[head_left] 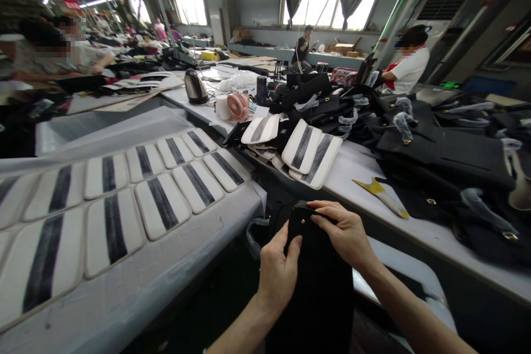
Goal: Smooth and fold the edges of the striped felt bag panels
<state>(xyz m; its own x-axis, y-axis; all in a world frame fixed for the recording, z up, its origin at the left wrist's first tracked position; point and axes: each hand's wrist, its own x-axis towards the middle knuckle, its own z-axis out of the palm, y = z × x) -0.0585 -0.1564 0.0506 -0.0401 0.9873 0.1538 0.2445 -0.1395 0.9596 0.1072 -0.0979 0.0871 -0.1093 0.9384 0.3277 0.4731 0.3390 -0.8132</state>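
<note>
Low in the middle, a black bag piece (321, 282) with a small gold fitting near its top edge is between my two hands. My left hand (277, 268) pinches its left side, thumb on the front face. The fingers and thumb of my right hand (342, 229) are closed on the top right edge. Whether it is a whole bag or only a panel I cannot tell, as its lower part merges into the dark. Just beyond, white pads with dark stripes (302, 146) lie in a loose pile on the table.
Rows of striped white pads (161, 204) cover the left table. Black bags (448, 138) with plastic-wrapped handles are heaped on the right, near a yellow-and-white pointed piece (381, 196). A kettle (194, 87) and pink fan (238, 106) stand further back. Other people (409, 63) sit around.
</note>
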